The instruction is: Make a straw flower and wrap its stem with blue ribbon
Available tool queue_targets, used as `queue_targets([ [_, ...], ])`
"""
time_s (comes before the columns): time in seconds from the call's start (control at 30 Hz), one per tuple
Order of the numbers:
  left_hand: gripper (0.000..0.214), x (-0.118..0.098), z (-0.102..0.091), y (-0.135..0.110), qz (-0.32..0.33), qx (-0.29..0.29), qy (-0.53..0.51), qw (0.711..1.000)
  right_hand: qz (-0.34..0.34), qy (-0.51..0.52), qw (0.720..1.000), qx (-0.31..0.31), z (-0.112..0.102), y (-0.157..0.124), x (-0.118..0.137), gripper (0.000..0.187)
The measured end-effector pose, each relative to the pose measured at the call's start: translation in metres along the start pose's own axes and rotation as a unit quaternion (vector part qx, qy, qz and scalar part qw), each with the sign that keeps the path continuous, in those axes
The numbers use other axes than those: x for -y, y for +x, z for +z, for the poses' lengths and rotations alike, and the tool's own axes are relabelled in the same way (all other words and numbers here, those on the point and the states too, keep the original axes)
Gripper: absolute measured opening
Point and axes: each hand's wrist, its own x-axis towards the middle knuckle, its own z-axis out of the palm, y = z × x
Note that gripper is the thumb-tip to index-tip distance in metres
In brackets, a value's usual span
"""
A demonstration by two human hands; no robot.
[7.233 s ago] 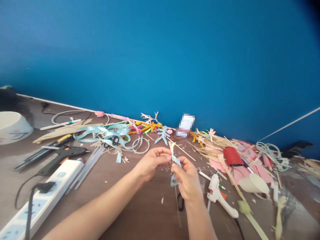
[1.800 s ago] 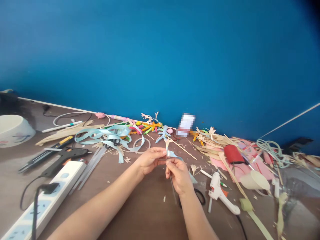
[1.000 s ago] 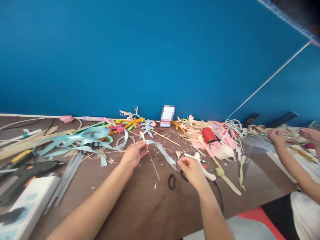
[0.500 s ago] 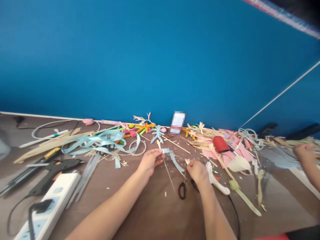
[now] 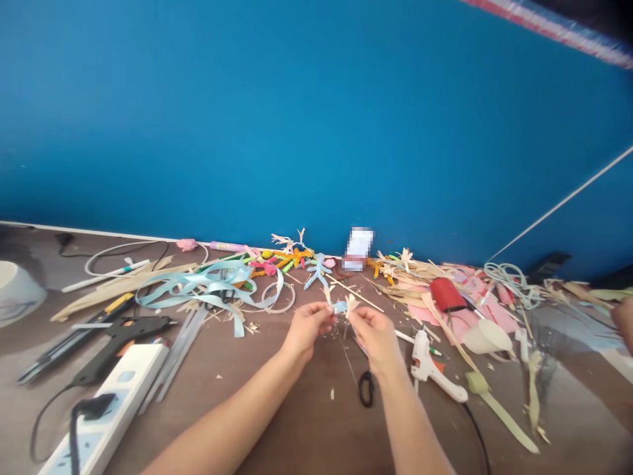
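Note:
My left hand (image 5: 309,326) is closed in a pinch on a light blue ribbon (image 5: 340,307), beside a pale frayed piece (image 5: 327,292) that sticks up above its fingertips. A thin wire-like stem (image 5: 347,353) hangs down below the ribbon. My right hand (image 5: 372,330) pinches a second pale frayed piece (image 5: 351,303), close against the ribbon's right end. Black-handled scissors (image 5: 366,389) lie just under my right hand, which partly covers them. To its right rests a white glue gun (image 5: 430,366).
At the left are a black glue gun (image 5: 113,336), a power strip (image 5: 123,389), a utility knife (image 5: 69,343) and loose blue ribbon (image 5: 198,280). Pale strips, a red spool (image 5: 446,294) and a white cup (image 5: 487,336) lie right. Another person's hand (image 5: 624,320) shows at the right edge.
My right hand has come up and left, away from the scissors, carrying its pale frayed piece to the ribbon at my left hand. The view has shifted slightly.

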Motion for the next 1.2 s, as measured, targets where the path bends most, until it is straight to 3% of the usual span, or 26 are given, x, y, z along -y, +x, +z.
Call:
queue_targets([
  [0.17, 0.020, -0.005, 0.004, -0.006, 0.003, 0.011, 0.013, 1.000, -0.017, 0.029, 0.999, -0.003, 0.022, 0.001, -0.004, 0.025],
  [0.47, 0.020, -0.007, 0.006, -0.010, 0.007, 0.019, 0.033, 0.999, -0.076, -0.006, 0.996, -0.037, 0.021, 0.003, -0.012, 0.015],
  [1.2, 0.022, -0.005, 0.005, -0.010, 0.032, 0.063, 0.066, 0.995, -0.158, -0.054, 0.982, -0.087, 0.021, 0.004, -0.026, 0.019],
])
